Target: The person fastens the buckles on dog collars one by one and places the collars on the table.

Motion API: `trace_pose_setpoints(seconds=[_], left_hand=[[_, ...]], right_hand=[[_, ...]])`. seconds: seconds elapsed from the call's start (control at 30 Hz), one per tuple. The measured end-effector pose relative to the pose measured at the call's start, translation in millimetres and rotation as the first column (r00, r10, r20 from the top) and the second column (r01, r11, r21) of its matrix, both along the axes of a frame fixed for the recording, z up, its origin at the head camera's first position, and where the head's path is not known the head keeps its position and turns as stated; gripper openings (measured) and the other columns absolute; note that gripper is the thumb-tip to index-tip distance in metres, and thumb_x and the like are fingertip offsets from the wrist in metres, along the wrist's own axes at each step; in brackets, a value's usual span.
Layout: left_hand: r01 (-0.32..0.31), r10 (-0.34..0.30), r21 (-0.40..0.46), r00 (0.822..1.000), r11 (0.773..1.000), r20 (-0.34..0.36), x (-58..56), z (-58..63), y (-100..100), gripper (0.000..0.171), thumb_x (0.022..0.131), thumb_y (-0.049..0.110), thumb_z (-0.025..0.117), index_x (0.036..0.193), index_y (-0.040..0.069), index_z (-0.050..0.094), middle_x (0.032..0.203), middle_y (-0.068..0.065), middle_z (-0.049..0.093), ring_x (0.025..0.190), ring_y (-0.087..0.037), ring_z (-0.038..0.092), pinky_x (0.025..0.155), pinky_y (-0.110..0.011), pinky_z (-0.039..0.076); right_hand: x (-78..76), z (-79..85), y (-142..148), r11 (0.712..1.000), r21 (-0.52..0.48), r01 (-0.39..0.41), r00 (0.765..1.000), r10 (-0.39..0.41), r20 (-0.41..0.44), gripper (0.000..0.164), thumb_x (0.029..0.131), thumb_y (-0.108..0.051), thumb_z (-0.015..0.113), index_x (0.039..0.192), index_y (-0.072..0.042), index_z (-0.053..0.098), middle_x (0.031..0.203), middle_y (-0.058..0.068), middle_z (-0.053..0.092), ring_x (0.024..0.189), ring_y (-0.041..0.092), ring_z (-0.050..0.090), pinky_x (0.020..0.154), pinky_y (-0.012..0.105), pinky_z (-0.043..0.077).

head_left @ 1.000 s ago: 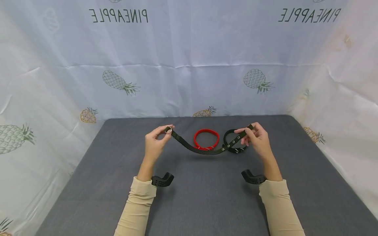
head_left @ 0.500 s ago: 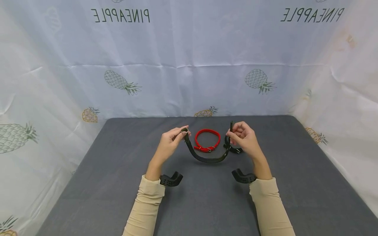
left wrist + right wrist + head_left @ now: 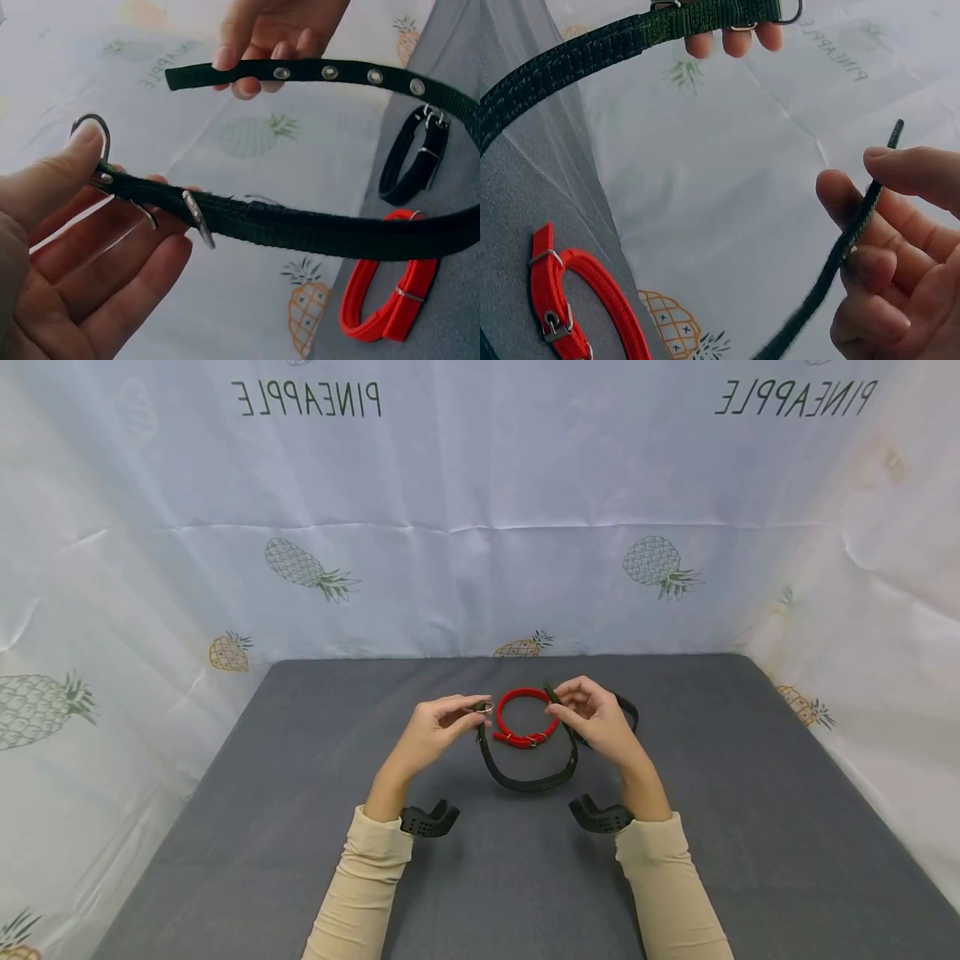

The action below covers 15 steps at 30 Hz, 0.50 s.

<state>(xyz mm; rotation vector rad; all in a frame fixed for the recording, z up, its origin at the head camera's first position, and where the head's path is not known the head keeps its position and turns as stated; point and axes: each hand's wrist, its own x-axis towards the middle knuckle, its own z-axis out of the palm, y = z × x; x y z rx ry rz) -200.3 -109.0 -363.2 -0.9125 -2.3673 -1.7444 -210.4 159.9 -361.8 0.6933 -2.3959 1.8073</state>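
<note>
A dark green collar (image 3: pixel 528 784), unfastened, hangs in a U between both hands above the table. My left hand (image 3: pixel 429 731) pinches its buckle end; in the left wrist view the thumb lies on the metal buckle (image 3: pixel 91 135), with a keeper loop (image 3: pixel 198 219) farther along the strap. My right hand (image 3: pixel 600 720) pinches the free end near its tip. Several metal eyelets (image 3: pixel 330 73) line that end. The tip and the buckle are apart, facing each other. Behind the hands lies a red collar (image 3: pixel 520 694), fastened in a ring.
A black collar (image 3: pixel 628 708), also closed in a ring, lies right of the red one, partly hidden by my right hand. The grey table (image 3: pixel 480 893) ends at a white curtain (image 3: pixel 480 593) printed with pineapples. Each wrist wears a black camera mount (image 3: pixel 431 818).
Both hands have come closer together, the left moving right and the right moving left. The green collar went from a shallow sag to a deep U.
</note>
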Motion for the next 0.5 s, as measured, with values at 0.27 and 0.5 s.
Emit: trace_pose_setpoints(seconds=[0.27,0.5], left_hand=[[0.023,-0.024,0.02,0.999,1.0,0.041,2.3,4.0,1,0.035,0.093,0.01,0.062,0.127,-0.001,0.061,0.109,-0.026,0.07,0.096,-0.038,0.069,0.087,-0.04,0.057],[-0.011,0.011,0.017,1.0,1.0,0.024,5.6,3.6,2,0.031,0.093,0.012,0.063,0.122,0.0,0.064,0.108,-0.023,0.07,0.087,-0.019,0.072,0.083,-0.026,0.058]], right_hand=[[6.3,5.1,-13,0.997,0.076,0.022,0.998,-0.018,-0.06,0.019,0.088,-0.005,0.068,0.105,0.001,0.061,0.084,-0.021,0.066,0.069,0.004,0.055,0.063,0.022,0.044],[13.9,8.1,-24,0.996,0.05,-0.073,0.997,0.074,-0.017,0.021,0.088,-0.003,0.068,0.106,0.005,0.06,0.088,0.004,0.068,0.071,0.003,0.062,0.065,0.024,0.054]])
